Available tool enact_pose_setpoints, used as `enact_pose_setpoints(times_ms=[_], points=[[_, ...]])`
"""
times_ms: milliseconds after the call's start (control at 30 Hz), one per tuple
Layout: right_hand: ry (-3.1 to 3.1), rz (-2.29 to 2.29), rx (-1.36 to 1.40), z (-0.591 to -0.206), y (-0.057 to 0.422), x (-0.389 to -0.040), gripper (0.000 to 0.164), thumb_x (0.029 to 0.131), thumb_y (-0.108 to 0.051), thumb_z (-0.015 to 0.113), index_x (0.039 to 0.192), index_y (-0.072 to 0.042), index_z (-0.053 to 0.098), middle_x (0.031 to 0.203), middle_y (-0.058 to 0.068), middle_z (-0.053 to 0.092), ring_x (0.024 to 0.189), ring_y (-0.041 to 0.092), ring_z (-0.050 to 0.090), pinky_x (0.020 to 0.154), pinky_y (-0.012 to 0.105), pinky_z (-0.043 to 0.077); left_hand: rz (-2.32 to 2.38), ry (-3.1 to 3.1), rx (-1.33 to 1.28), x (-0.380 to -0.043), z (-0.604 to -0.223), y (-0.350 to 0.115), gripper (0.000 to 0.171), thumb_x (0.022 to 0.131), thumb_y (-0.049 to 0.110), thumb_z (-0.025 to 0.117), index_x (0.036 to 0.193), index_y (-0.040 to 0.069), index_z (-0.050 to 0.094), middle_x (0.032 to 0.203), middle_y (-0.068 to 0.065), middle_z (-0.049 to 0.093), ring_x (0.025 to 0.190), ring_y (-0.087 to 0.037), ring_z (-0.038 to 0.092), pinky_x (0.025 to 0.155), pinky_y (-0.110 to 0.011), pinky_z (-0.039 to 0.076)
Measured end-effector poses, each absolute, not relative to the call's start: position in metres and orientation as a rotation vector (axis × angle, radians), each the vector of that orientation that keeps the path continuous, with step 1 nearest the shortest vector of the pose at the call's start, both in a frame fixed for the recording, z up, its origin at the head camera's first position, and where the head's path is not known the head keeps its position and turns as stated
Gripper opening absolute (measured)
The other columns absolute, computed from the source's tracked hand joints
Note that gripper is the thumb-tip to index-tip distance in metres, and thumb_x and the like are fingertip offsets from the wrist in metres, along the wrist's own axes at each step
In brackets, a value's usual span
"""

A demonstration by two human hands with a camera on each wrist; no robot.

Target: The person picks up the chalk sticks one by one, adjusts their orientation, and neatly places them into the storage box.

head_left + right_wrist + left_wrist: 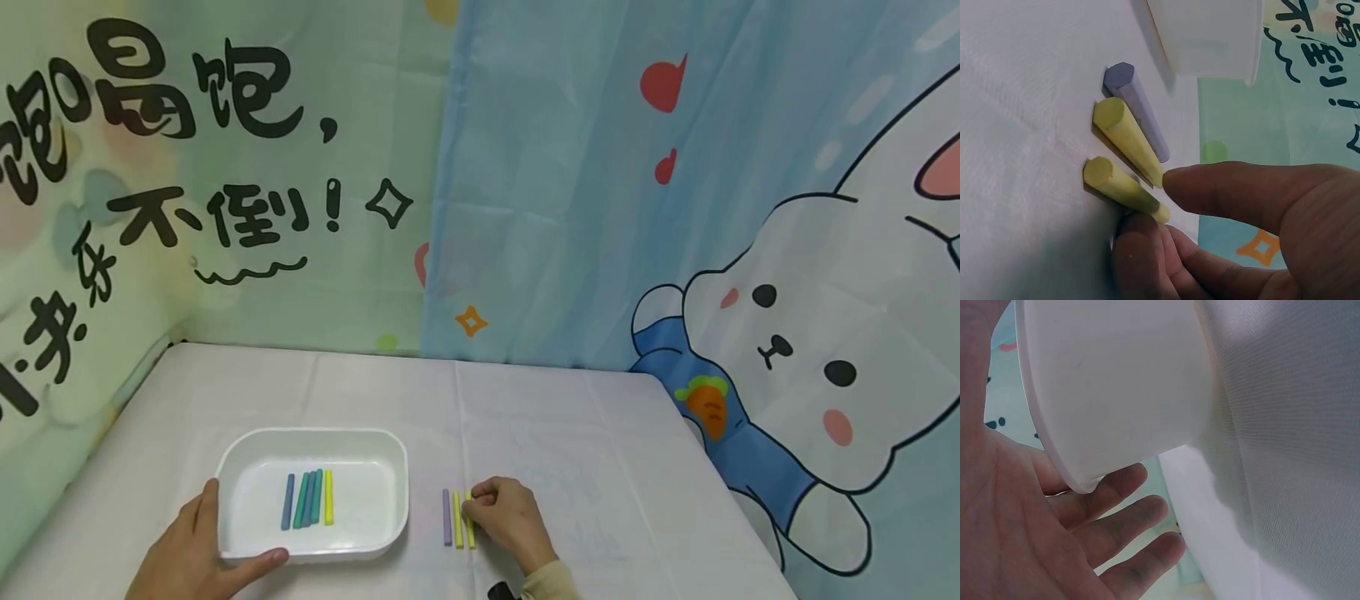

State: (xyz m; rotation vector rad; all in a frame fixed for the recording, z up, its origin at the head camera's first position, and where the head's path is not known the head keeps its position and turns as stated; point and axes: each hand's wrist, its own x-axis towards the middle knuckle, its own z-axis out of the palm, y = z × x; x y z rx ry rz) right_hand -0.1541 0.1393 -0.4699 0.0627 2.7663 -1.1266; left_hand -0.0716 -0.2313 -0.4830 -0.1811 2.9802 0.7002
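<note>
A white tray (352, 546) stands on the left of the table, with several blue, green and yellow chalk sticks lying side by side in it. My left hand (183, 542) rests at its near left corner, thumb along the front rim and fingers spread against the left side. To the right of the tray, a purple chalk stick (447, 517) and a yellow chalk stick (457, 518) lie on the cloth. Beside them, my right hand (510, 517) pinches the far end of the rightmost yellow chalk stick (1110, 178), which lies against the table.
A white cloth (600, 467) covers the table. Behind it hangs a printed curtain (540, 208) with a rabbit and black lettering. The tray's wall (1210, 37) rises close to the purple stick in the right wrist view.
</note>
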Motion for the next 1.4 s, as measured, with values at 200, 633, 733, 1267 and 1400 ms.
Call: enact_pose_setpoints(times_ms=[200, 633, 733, 1267, 1400], points=[[2.811, -1.094, 0.016, -0.476, 0.140, -0.153, 0.016, 0.079, -0.008, 0.078, 0.093, -0.003, 0.072, 0.076, -0.002, 0.064, 0.069, 0.013, 0.058, 0.064, 0.031, 0.051, 0.715, 3.011, -0.149, -0.067, -0.487, -0.232, 0.139, 0.074, 0.081, 0.067, 0.147, -0.024, 0.013, 0.137, -0.048, 0.037, 0.120, -0.059, 0.049, 0.091, -0.063, 0.049], [2.759, -1.157, 0.071, -0.473, 0.141, -0.155, 0.019, 0.077, -0.007, 0.073, 0.095, -0.003, 0.073, 0.078, -0.001, 0.066, 0.067, 0.013, 0.059, 0.059, 0.029, 0.051, 0.713, 2.970, -0.164, -0.069, -0.483, -0.232, 0.141, 0.075, 0.082, 0.065, 0.148, -0.024, 0.010, 0.139, -0.047, 0.035, 0.122, -0.057, 0.048, 0.093, -0.063, 0.048], [2.698, -1.217, 0.113, -0.475, 0.143, -0.156, 0.020, 0.078, -0.008, 0.073, 0.097, -0.002, 0.073, 0.080, 0.000, 0.068, 0.065, 0.012, 0.061, 0.058, 0.029, 0.052, 0.711, 2.979, -0.166, -0.069, -0.483, -0.231, 0.141, 0.074, 0.082, 0.066, 0.148, -0.024, 0.010, 0.139, -0.047, 0.036, 0.122, -0.057, 0.048, 0.093, -0.063, 0.048], [2.547, -1.434, 0.191, -0.471, 0.142, -0.166, 0.028, 0.082, -0.012, 0.077, 0.106, 0.000, 0.072, 0.085, 0.003, 0.070, 0.070, 0.012, 0.064, 0.062, 0.028, 0.055, 0.716, 2.993, -0.158, -0.070, -0.483, -0.231, 0.139, 0.075, 0.081, 0.066, 0.148, -0.023, 0.011, 0.138, -0.048, 0.037, 0.120, -0.057, 0.050, 0.092, -0.063, 0.049], [2.470, -1.551, 0.147, -0.465, 0.136, -0.166, 0.034, 0.081, -0.011, 0.075, 0.111, 0.004, 0.071, 0.091, 0.007, 0.070, 0.074, 0.014, 0.064, 0.066, 0.029, 0.056, 0.712, 3.005, -0.158, -0.071, -0.484, -0.232, 0.140, 0.074, 0.082, 0.066, 0.148, -0.024, 0.012, 0.137, -0.047, 0.038, 0.119, -0.056, 0.051, 0.091, -0.062, 0.049]])
